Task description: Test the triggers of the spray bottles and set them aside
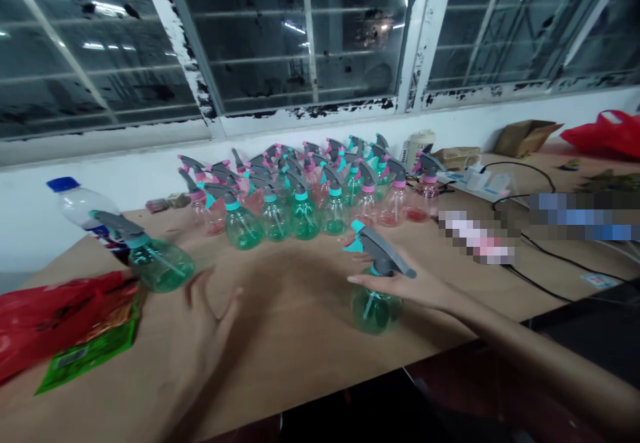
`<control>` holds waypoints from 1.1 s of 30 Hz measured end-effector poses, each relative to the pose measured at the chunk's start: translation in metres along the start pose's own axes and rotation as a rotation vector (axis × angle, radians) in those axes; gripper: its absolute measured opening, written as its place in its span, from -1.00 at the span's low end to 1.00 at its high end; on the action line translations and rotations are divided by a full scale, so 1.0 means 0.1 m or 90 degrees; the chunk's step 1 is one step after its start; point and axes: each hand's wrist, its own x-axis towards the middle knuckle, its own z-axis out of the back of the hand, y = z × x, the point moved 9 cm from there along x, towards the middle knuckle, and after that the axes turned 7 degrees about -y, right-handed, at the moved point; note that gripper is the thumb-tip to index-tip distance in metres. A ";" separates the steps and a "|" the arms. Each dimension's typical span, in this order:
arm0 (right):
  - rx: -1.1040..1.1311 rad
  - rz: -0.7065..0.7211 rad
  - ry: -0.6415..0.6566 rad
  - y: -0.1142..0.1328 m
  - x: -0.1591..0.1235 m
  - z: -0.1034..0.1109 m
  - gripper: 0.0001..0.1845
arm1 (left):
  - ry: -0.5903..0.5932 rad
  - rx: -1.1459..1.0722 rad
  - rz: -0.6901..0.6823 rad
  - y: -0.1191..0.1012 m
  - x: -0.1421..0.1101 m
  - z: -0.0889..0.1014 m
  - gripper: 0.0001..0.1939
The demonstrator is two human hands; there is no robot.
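My right hand (400,288) is wrapped round the neck of a green spray bottle (376,313), which has a grey and turquoise trigger head and stands near the table's front edge. On the left, my left hand (207,316) is somewhat blurred, its fingers apart and nothing between them. Just beyond those fingers a second green spray bottle (163,264) leans with its head to the upper left; whether the fingertips touch it I cannot tell. Behind both hands stands a cluster of several green and pink spray bottles (304,216) with grey trigger heads.
A blue-capped drink bottle (83,206) tilts at the left. Below it lie a red plastic bag (55,316) and a green packet (95,353). Black cables (545,283) and a power strip (483,179) lie on the right of the brown table (300,356), under the windows.
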 end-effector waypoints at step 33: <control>0.001 0.086 -0.141 0.19 0.06 0.30 -0.87 | 0.126 0.069 -0.319 -1.44 -0.09 -1.31 -0.60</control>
